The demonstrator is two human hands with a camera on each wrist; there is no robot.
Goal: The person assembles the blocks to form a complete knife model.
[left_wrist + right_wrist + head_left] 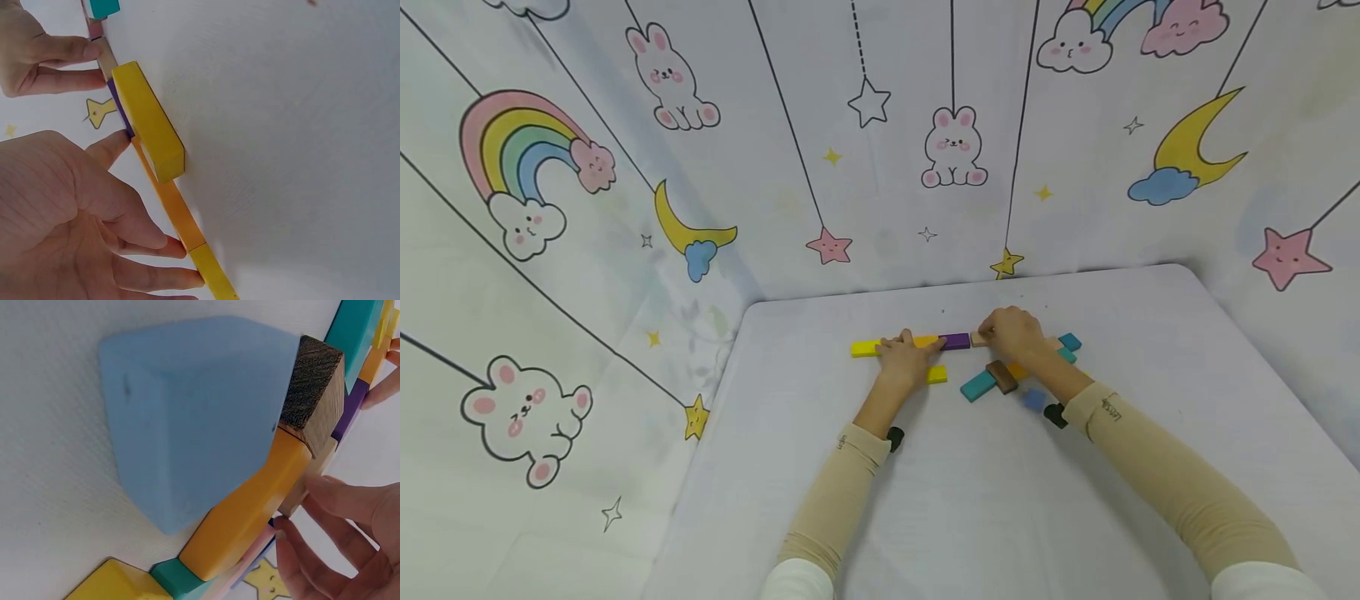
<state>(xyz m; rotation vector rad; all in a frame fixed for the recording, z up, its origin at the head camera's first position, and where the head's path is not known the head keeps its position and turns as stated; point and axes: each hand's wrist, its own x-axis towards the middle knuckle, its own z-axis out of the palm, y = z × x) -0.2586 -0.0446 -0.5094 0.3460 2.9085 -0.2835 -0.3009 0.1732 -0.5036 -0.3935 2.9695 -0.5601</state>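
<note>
A row of blocks lies on the table: yellow (864, 348), orange (927, 341), then purple (955, 341). My left hand (904, 362) rests along this row, its fairly straight fingers spread and touching the yellow, orange and purple blocks. Just past the purple block, my right hand (1018, 337) pinches a light wooden block (294, 499) between thumb and fingers, in line with the row. A separate yellow block (147, 119) lies on the near side of the row, partly hidden by the left hand in the head view.
Near the right forearm lie a teal block (977, 385), a dark brown block (1002, 377), an orange block (244, 512) and a blue block (200, 419). Another teal block (1070, 342) lies farther right. A printed cloth backdrop (880, 200) rises behind the table (985, 508).
</note>
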